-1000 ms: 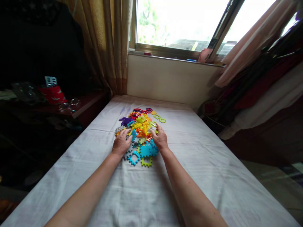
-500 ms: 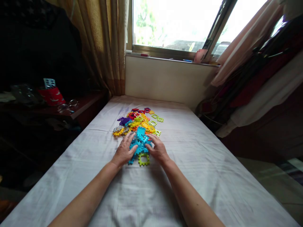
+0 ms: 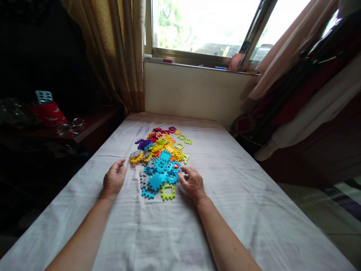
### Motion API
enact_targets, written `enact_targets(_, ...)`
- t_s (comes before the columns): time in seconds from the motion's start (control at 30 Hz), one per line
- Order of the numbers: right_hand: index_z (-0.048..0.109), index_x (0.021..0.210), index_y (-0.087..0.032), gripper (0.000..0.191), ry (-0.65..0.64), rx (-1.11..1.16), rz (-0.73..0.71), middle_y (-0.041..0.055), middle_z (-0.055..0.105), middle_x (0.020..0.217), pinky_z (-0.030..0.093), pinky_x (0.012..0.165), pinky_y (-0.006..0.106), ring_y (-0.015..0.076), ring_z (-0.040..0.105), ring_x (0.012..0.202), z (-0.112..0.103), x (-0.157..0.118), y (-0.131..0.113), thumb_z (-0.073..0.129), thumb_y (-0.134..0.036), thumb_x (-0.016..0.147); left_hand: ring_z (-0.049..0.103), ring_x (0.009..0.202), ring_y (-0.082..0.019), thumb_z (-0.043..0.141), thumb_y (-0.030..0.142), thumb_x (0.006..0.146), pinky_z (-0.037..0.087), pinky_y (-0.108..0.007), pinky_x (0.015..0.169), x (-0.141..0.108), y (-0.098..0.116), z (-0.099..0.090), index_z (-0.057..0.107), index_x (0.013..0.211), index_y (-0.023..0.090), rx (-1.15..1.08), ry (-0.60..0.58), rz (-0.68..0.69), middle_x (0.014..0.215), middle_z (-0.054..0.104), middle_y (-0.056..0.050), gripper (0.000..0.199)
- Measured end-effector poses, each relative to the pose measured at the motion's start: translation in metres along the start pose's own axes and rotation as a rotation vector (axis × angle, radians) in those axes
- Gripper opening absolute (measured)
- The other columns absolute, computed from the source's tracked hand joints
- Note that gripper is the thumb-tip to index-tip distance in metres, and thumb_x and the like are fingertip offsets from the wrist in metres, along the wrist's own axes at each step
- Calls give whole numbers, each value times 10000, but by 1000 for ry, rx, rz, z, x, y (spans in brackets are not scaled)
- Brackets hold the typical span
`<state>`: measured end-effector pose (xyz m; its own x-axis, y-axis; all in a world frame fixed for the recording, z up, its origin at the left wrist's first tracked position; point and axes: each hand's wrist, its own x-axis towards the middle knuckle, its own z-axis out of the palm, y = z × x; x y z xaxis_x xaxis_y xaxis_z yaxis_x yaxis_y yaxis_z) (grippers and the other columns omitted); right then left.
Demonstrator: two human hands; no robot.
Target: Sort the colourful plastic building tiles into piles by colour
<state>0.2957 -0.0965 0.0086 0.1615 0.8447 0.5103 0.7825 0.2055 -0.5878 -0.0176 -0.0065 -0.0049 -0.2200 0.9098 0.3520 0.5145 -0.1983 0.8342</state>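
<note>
While our open, empty left hand point(image 3: 114, 180) and right hand point(image 3: 193, 183) are flanking the pile point(image 3: 165, 155) lying on the sheet point(image 3: 239, 195), we are risking scattering loose notched pieces point(image 3: 156, 182) if the nearer right hand is snagging them.

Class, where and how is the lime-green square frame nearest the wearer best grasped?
Pinch the right bar of the lime-green square frame, coming from the right with the right hand. Its open middle should admit a fingertip, and blue pieces crowd its far side.
</note>
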Motion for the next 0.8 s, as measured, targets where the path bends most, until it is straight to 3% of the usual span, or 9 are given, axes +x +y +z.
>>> enact_targets(0.1,718,880,-235,145,-66,-16,-150,57,721,898,498,830,332,197,651,858,-3,-3,-17,610,-331,865,702,1014,-218,558,427,780,563,-353,923,-3,6,1,653,1123,213,-10,-33,9,1125,739,-69,415)
enact_targets(0.17,726,867,-246,161,-187,-5,-277,45,728,900,473,876,345,190,643,874,0,-3,-31,608,-354,887,703,1010,-218,559,435,777,564,-348,912,-4,9,0,658,1115,217,7,-47,17,1108,744,-66,414)
enact_targets(0.27,730,1020,-267,211,-348,-77,-367,46,745,1012,440,947,396,215,633,965,15,9,-50,636,-396,882,709,987,-219,559,439,776,566,-342,891,-4,10,-1,665,1109,222,39,-48,14,1067,752,-63,412)
enact_targets(0.4,692,1185,-246,328,-367,-172,-211,86,744,1076,472,936,408,247,640,1028,39,47,-54,623,-379,893,707,996,-225,544,448,779,568,-338,869,-3,10,-2,667,1121,214,40,-65,11,1086,747,-76,433)
enact_targets(0.57,729,1075,-245,242,-161,18,51,58,735,1150,502,964,365,216,663,1060,47,87,-28,608,-253,865,711,975,-227,533,457,780,566,-315,811,-5,14,-2,686,1132,223,118,-102,20,1047,755,-75,449)
enact_targets(0.67,742,1001,-236,222,-36,114,181,50,755,1069,526,920,345,200,688,971,35,84,-6,578,-256,852,721,919,-215,541,446,779,561,-293,772,-7,18,-2,695,1126,249,159,-134,40,994,766,-45,428)
enact_targets(0.8,741,961,-242,237,46,158,276,28,767,945,546,819,312,178,692,817,15,58,20,555,-329,844,728,827,-203,556,454,777,555,-276,724,-10,27,-2,705,1091,280,187,-189,37,913,776,-4,389)
